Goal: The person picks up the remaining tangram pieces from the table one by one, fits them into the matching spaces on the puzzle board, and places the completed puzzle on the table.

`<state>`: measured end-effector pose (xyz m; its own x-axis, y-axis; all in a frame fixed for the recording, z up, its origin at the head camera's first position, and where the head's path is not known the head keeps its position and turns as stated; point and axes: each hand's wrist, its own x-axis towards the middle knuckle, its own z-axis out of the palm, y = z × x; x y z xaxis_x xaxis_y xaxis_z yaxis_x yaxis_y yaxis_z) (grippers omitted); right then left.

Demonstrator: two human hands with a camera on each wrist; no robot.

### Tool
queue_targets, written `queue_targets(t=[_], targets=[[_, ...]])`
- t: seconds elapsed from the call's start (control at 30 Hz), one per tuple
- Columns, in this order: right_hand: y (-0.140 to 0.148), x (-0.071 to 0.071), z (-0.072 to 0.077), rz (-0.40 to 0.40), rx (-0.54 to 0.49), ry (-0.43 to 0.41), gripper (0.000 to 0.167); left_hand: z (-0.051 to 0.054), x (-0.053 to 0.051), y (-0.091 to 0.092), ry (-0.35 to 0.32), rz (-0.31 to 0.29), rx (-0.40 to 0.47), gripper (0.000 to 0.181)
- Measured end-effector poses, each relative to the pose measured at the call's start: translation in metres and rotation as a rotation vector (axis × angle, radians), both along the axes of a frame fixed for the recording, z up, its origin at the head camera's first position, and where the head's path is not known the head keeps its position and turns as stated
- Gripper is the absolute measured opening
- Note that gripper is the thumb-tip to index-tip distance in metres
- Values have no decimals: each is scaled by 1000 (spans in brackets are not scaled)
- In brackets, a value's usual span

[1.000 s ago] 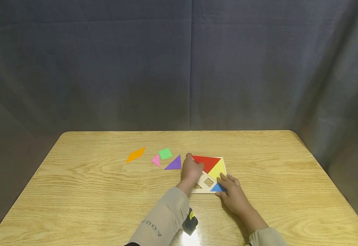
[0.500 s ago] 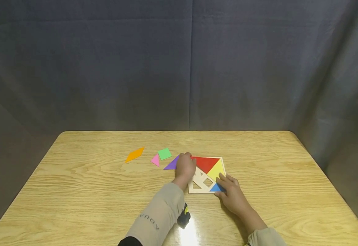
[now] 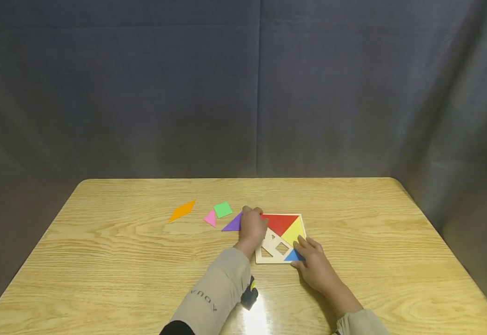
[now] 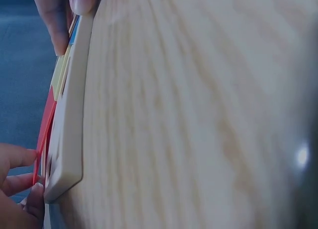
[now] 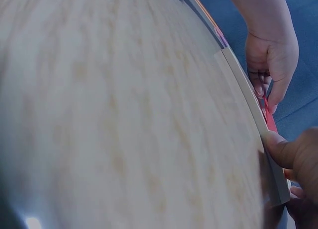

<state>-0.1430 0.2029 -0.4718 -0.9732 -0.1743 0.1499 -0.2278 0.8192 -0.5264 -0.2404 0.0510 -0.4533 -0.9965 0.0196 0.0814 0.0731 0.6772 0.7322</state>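
My left hand (image 3: 252, 229) is at the upper left corner of the wooden puzzle board (image 3: 262, 261). Its fingertips pinch the corner of the red triangle (image 3: 281, 223), whose end stands raised off the board in the left wrist view (image 4: 45, 120). My right hand (image 3: 319, 269) grips the board's lower right corner, thumb at the near edge, fingers over the yellow triangle (image 3: 294, 231) and blue triangle (image 3: 294, 255). The board's lower left part shows bare wood with cut-out holes. A purple triangle (image 3: 232, 224) lies on the table, partly hidden behind my left hand.
Left of the board on the wooden table (image 3: 122, 260) lie a green square (image 3: 223, 209), a pink triangle (image 3: 211, 218) and an orange parallelogram (image 3: 182, 211). A black device (image 3: 249, 296) shows beside my left sleeve. A dark curtain (image 3: 184, 93) hangs behind.
My left hand has shifted left, from over the board's left part to its upper left corner, now covering part of the purple triangle. My right hand keeps its place on the board.
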Motion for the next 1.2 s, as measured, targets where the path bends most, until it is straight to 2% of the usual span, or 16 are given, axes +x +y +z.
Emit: queue_targets(t=[0.13,0.27,0.47,0.73,0.83,1.2], targets=[[1,0,0,7,4,3,46,0,0,1,-15,-12,4,26],[1,0,0,8,-2,11,46,0,0,4,-20,-42,-40,32],[2,0,0,10,-11,31,45,1,2,7,7,-66,-164,40],[2,0,0,16,-23,29,45,0,11,12,72,-92,-364,39],[2,1,0,19,-29,32,44,0,15,14,53,-122,-394,44],[2,0,-2,14,-46,36,44,-1,27,13,-84,-261,-455,64]])
